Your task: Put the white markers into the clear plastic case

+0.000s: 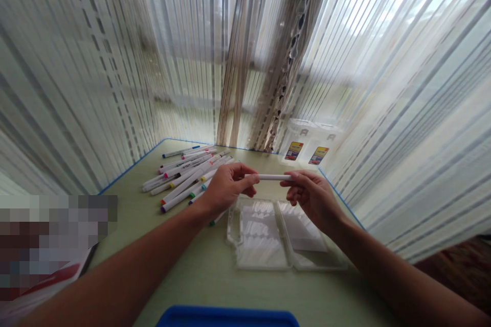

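Note:
A white marker (274, 177) is held level between my two hands, above the table. My left hand (232, 184) pinches one end between thumb and fingers. The other end sits in the fingers of my right hand (309, 189). Both tips of the marker are covered by fingers. Below the hands lies a clear plastic case (263, 245), opened flat, with pale sheets visible in its two halves. Left of my left hand, a loose pile of white markers (184, 179) with coloured ends spreads over the table, partly hidden by that hand.
Two clear cases with yellow labels (303, 150) stand at the back right against the string curtain (184, 61). A blue object's edge (228, 317) shows at the front of the green table (192, 281). At the left lies a partly blurred-out item (57, 276).

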{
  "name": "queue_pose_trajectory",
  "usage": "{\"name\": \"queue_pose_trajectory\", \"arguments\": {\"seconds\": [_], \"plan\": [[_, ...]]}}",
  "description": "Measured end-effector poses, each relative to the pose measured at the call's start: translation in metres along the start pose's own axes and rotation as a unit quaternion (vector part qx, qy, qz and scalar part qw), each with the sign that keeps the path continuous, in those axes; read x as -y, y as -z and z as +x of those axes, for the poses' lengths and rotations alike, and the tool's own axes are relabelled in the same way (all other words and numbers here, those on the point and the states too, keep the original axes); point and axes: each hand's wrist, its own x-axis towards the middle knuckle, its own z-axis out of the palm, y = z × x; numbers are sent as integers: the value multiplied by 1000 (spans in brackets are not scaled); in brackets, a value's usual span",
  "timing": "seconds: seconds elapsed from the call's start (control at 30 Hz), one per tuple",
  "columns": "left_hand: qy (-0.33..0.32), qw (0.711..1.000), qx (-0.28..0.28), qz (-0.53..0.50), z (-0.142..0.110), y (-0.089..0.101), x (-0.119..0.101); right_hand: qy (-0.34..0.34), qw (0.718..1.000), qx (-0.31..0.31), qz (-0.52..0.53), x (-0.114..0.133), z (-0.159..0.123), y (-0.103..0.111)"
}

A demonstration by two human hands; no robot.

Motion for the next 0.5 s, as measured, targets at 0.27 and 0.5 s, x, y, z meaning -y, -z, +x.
{"name": "queue_pose_trajectory", "arguments": {"seconds": [0.27, 0.5], "plan": [[12, 998, 19, 57, -3, 0, -4, 29, 991, 37, -125, -3, 0, 3], [-7, 993, 64, 104, -6, 0, -3, 52, 953, 28, -297, 0, -3, 0]]}}
